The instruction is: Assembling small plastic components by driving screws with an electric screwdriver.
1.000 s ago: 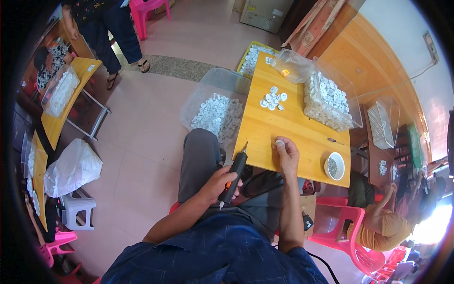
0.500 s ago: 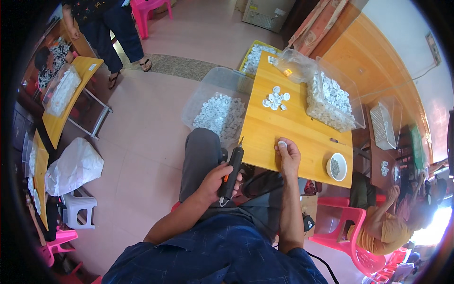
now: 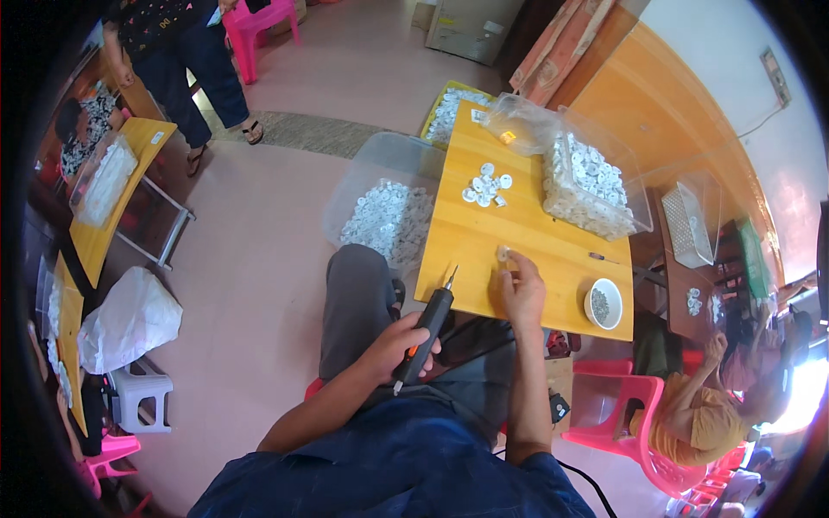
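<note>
My left hand (image 3: 399, 350) is wrapped round a black electric screwdriver (image 3: 429, 324) with an orange switch, its bit pointing up and away past the table's near left corner. Over the yellow wooden table (image 3: 553, 268), my right hand (image 3: 523, 293) pinches a small round white plastic part (image 3: 503, 253) between thumb and fingers. Farther up the tabletop lies a loose pile of similar white parts (image 3: 487, 186). Beside the right hand stands a white bowl (image 3: 616, 293) of small metal pieces, probably screws. A small screwdriver (image 3: 602, 256) lies beyond the bowl.
A clear bin (image 3: 635, 216) heaped with white parts stands on the table's right side, a clear plastic container (image 3: 522, 121) behind it. On the floor at left sits another tub (image 3: 345, 186) of parts, near a yellow crate (image 3: 429, 112). Other people sit or stand around.
My right hand has turned and now holds the white part out at its fingertips, slightly farther forward. The electric screwdriver has tilted more to the right. The whole view has shifted a little.
</note>
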`<state>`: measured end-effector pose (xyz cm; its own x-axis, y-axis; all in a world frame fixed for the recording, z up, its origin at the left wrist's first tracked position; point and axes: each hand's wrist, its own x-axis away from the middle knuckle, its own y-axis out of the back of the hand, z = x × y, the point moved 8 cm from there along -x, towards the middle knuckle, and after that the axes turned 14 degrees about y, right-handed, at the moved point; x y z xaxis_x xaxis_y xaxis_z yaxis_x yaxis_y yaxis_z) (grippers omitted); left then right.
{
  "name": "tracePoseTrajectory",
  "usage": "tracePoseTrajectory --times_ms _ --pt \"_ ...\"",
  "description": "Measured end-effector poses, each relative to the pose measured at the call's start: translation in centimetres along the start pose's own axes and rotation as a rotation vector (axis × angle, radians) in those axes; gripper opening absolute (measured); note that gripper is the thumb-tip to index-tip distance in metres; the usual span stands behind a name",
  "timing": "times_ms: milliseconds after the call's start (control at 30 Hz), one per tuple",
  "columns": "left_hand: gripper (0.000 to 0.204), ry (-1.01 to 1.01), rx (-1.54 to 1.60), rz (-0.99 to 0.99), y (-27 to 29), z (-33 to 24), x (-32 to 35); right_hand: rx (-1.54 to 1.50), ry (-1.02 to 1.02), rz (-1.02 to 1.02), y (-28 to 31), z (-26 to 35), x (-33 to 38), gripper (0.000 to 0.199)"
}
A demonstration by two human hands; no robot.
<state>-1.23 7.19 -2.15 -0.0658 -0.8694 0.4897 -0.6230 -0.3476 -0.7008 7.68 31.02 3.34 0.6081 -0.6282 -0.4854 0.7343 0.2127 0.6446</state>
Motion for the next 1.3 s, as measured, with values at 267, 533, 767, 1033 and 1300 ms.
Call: tracePoseTrajectory --times_ms 267,533,767,1033,1300 --pt "0.039 -0.008 -0.175 0.018 -1.3 0.0 0.1 -0.273 -0.071 0.038 -2.2 0.0 1.8 0.016" --pt "0.036 -0.006 -0.21 0.008 -1.0 0.4 0.1 -1.032 -0.468 0.117 -6.3 1.3 3.5 0.013" --pt "0.036 -0.005 -0.223 0.007 -1.1 0.4 0.1 -1.013 -0.471 0.128 -7.2 0.9 3.6 0.01" --pt "0.034 0.003 -0.228 0.006 -1.3 0.3 0.2 -1.123 -0.478 0.096 -7.6 0.3 3.7 0.013" --pt "0.034 0.006 -0.241 0.007 -1.3 0.3 0.0 -1.068 -0.484 0.188 -7.3 1.3 3.6 0.017"
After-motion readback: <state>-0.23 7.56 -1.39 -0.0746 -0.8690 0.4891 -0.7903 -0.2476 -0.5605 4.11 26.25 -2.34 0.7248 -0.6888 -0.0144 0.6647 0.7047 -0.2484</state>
